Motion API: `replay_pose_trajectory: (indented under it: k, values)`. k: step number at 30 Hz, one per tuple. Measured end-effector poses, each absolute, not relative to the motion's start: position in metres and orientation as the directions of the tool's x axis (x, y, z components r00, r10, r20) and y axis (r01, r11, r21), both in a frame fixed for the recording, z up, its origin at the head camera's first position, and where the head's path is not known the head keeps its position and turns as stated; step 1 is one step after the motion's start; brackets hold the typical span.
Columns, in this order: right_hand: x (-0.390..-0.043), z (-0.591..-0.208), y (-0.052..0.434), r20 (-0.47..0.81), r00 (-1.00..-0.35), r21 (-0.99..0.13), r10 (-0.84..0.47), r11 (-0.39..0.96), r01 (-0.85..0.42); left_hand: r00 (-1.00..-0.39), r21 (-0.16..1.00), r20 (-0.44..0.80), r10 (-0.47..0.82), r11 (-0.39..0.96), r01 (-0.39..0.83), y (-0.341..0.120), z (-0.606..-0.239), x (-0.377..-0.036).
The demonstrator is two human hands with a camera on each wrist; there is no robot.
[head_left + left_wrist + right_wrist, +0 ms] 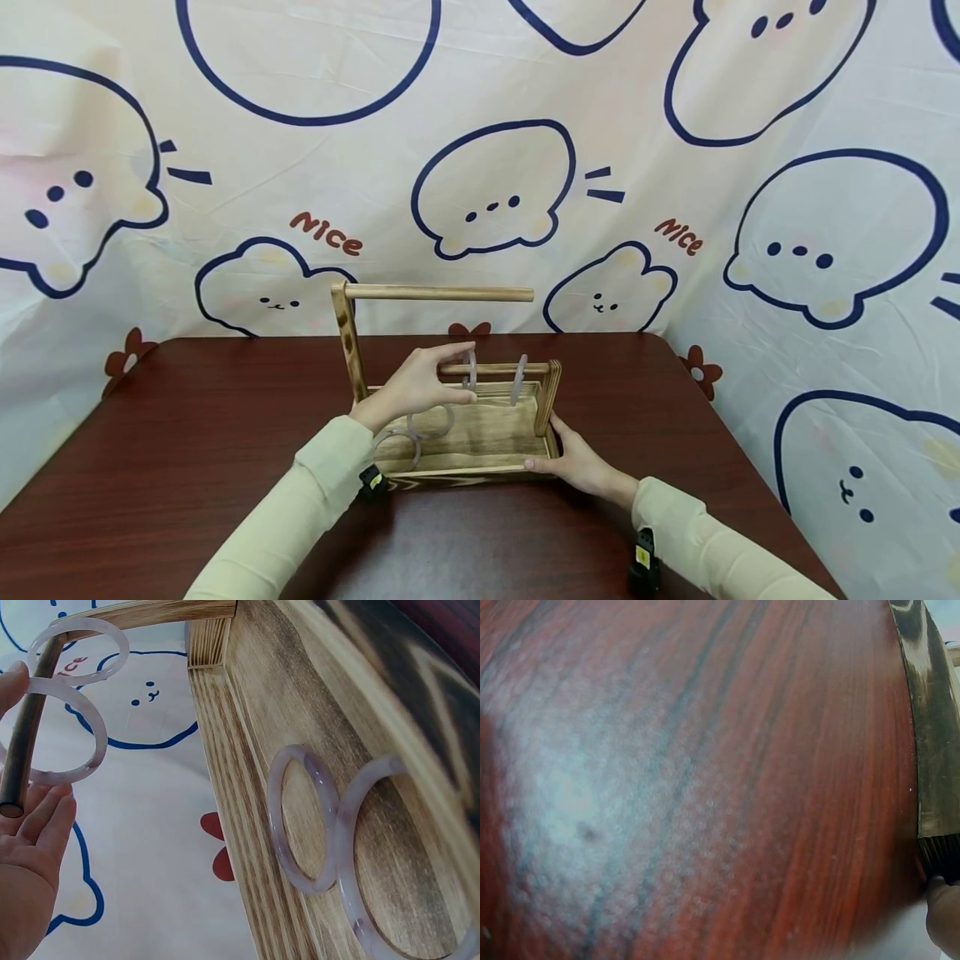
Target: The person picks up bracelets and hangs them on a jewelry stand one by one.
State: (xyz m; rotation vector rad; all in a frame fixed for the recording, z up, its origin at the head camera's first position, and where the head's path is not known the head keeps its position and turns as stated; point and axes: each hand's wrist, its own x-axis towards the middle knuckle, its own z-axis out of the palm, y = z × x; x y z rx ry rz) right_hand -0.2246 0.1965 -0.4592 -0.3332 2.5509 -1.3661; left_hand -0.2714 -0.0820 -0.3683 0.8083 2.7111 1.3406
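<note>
Rack [465, 433]: wooden, near worktop [187, 467] rear edge.
Tray: two bangles [304, 817] lying flat.
Lower rod [495, 367]: two bangles hung.
Left hand [420, 385]: pinching one hung bangle [470, 369].
Right hand [577, 462]: fingers straight against rack's right end.

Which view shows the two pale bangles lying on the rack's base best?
Left wrist: the two pale translucent bangles lie large and unobstructed on the wooden base. Head view shows them partly behind the left hand. Right wrist shows none.
</note>
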Motion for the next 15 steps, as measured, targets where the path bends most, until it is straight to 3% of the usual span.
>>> replay_pose_trajectory:
  k: [15]
  values:
    - [-0.2238, -0.4585, 0.1968, -0.082, -0.949, -0.832, -0.304, 0.545, -0.103, -0.871, 0.718, 0.187, 0.454, 0.542, 0.437, -0.0823, -0.3712, -0.2738]
